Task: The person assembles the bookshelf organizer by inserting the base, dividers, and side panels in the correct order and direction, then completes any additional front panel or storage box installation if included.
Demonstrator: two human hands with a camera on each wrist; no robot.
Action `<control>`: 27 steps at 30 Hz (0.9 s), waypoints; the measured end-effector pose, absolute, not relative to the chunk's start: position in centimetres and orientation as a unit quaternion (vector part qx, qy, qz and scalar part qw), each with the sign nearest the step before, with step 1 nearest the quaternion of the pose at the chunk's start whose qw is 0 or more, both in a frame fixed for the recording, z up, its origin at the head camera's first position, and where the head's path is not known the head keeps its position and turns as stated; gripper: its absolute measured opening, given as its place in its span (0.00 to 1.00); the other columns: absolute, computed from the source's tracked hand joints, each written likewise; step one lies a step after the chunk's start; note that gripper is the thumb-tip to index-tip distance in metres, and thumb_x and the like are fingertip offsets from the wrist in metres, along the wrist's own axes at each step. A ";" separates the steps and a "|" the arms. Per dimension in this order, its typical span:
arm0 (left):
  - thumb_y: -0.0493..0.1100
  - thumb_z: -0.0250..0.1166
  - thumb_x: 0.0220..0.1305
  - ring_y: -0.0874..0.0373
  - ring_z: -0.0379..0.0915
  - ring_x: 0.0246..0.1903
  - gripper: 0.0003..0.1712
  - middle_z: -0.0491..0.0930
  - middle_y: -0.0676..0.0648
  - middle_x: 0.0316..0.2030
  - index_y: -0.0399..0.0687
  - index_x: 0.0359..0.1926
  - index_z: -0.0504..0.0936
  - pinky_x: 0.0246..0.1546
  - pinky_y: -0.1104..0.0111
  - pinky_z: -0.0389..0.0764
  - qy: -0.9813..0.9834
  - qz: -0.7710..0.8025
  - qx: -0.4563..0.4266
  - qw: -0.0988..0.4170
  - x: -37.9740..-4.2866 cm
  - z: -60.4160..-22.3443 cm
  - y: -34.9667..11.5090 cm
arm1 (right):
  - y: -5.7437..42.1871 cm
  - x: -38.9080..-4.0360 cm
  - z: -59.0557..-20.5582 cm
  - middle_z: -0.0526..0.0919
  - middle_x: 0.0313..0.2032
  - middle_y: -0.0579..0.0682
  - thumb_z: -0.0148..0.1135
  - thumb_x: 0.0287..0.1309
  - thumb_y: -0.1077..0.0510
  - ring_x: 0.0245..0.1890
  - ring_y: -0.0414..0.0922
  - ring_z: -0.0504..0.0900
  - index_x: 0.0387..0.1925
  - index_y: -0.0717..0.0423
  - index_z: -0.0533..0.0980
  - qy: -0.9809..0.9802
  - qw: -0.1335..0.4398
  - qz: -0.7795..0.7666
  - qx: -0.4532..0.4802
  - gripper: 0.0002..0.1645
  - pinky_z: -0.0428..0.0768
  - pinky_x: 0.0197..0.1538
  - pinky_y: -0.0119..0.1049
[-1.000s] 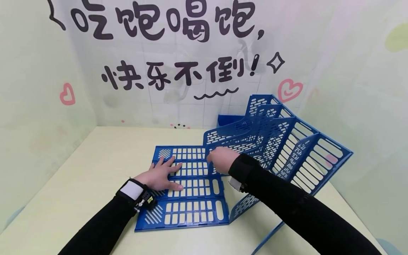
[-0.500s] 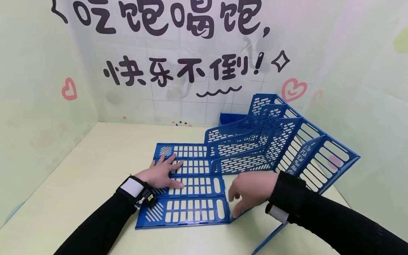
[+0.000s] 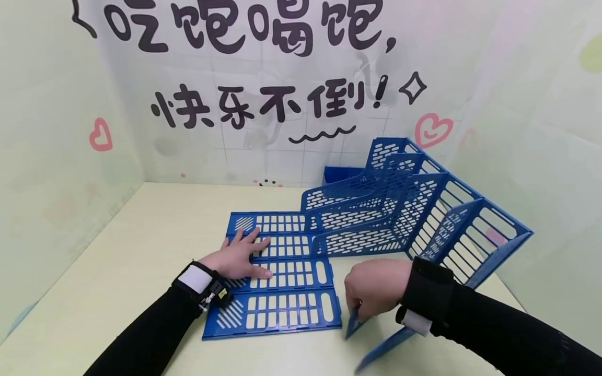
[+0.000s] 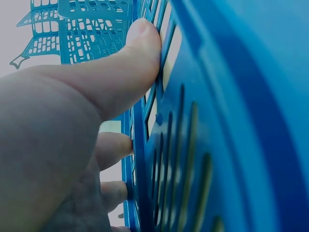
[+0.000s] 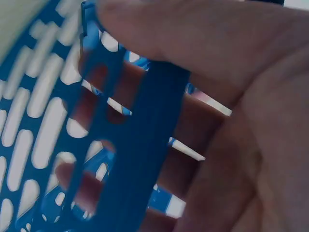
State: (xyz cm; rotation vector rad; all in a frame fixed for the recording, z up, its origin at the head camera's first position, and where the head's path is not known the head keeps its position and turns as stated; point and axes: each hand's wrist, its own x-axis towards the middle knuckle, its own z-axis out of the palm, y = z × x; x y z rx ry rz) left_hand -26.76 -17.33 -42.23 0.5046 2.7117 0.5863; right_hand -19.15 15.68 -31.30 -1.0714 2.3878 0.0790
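A blue plastic file rack with a slotted back panel [image 3: 505,222] and several perforated dividers [image 3: 359,243] stands on the right. Joined to its left, slotted base panels [image 3: 282,312] lie flat on the table. My left hand [image 3: 235,259] rests on these panels with fingers spread; in the left wrist view the thumb [image 4: 137,63] presses on the slots. My right hand [image 3: 378,287] grips the edge of a nearer divider [image 5: 154,121], thumb on one side and fingers behind it. Most of that divider is hidden by the hand and sleeve in the head view.
Another blue panel [image 3: 383,351] juts out toward me beneath the right forearm. A blue piece [image 3: 340,174] stands behind the rack against the back wall [image 3: 197,156]. The pale tabletop [image 3: 155,235] runs up to walls on the left, right and back.
My right hand has let go of a divider at the middle base panels, come toward me and right, and taken hold of a nearer divider. The left hand has stayed put.
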 end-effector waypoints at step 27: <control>0.71 0.74 0.66 0.23 0.25 0.86 0.58 0.41 0.34 0.89 0.53 0.87 0.61 0.79 0.21 0.37 0.949 0.206 0.180 0.157 -26.9 -42.4 -16.9 | 13.5 -21.1 -32.9 0.93 0.49 0.51 0.66 0.76 0.64 0.41 0.44 0.86 0.53 0.54 0.90 0.936 0.122 0.048 -0.326 0.11 0.88 0.55 0.38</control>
